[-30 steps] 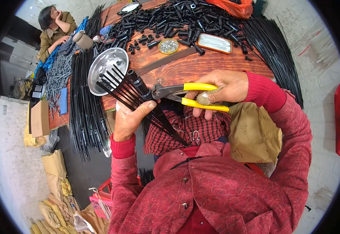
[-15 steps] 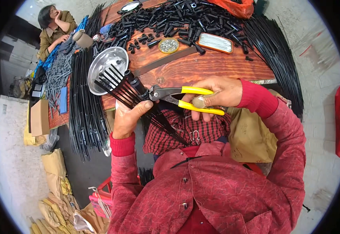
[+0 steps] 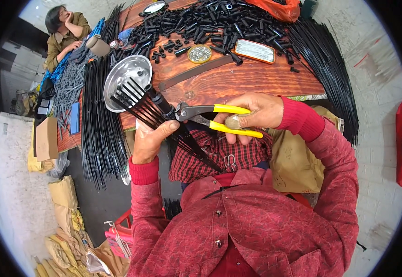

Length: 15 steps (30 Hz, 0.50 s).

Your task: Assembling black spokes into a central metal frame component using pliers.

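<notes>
My left hand (image 3: 151,138) is closed around a bundle of thin black rods (image 3: 138,110) with a black tubular fitting (image 3: 162,102) among them. In my right hand (image 3: 254,115) is a pair of pliers (image 3: 231,109) with yellow handles. Their dark jaws meet the side of the black fitting just above my left thumb; what lies between the jaws is too small to make out. The handles stand apart, my right fingers wrapped about them. Behind the rods' upper ends sits a clear plastic bowl (image 3: 113,87) holding a few small pieces.
Black fittings (image 3: 210,23) are heaped across the wooden table (image 3: 256,83). Near them are a round dish of small metal parts (image 3: 199,54), a tray of thin pins (image 3: 255,50) and a flat bar (image 3: 196,72). Rod bundles (image 3: 100,138) overhang the left edge. A person (image 3: 65,34) sits far left.
The pliers and my right hand have shifted slightly left. The fitting and rods in my left hand have tilted a little; both hands keep their hold.
</notes>
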### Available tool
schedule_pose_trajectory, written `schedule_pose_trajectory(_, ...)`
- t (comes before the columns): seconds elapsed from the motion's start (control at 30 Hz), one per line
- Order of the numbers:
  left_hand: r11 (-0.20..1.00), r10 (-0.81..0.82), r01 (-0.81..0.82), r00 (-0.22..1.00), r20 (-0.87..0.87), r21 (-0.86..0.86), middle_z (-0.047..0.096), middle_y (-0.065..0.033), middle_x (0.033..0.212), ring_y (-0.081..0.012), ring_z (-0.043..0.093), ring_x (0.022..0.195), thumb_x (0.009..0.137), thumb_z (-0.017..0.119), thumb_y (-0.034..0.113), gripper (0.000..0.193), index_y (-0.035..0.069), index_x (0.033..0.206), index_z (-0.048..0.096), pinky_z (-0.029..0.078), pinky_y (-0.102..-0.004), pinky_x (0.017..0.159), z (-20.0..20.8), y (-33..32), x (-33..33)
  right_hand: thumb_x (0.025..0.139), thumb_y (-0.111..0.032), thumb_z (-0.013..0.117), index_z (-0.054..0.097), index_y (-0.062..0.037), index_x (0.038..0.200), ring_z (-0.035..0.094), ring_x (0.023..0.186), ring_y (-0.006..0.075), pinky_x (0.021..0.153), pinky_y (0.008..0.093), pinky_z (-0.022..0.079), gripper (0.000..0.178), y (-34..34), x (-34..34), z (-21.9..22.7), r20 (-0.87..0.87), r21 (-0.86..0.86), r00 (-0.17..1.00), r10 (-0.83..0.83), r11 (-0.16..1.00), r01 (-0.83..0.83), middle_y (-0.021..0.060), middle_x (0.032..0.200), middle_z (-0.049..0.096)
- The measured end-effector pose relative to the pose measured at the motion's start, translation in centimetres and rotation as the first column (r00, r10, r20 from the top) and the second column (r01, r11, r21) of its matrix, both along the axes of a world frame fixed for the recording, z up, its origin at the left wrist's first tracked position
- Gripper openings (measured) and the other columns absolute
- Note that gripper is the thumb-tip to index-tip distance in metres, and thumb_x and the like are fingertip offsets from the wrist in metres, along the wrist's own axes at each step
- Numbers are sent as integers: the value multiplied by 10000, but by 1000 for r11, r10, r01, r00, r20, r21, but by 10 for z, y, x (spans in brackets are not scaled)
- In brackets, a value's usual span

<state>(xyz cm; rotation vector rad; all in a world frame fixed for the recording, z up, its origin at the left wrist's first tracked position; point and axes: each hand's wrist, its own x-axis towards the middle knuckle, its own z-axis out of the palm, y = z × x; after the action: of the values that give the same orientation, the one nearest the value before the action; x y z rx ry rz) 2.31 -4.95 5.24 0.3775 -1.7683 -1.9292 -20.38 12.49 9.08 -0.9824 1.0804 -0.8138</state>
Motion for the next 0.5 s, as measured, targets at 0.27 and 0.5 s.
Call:
schedule_pose_trajectory(0.27, 997, -79, 79, 997, -16, -7, 665, -84, 913, -187, 636, 860, 776, 745, 112, 328, -20, 1047, 616, 497, -329, 835, -2, -9, 1, 963, -307, 564, 559, 1, 1196, 610, 615, 93, 534, 214, 497, 386, -6, 3, -15, -44, -61, 999, 9, 998, -12, 78, 844, 659)
schedule_pose_trajectory(0.5, 999, -1, 3, 999, -35, 38, 671, -95, 914, -195, 637, 856, 754, 757, 127, 356, -20, 1044, 613, 495, -334, 837, -3, -9, 3, 979, -323, 536, 570, -8, 1170, 553, 558, 64, 478, 194, 444, 370, -14, 11, -40, 30, -116, 1000, 0, 993, 4, 44, 760, 620)
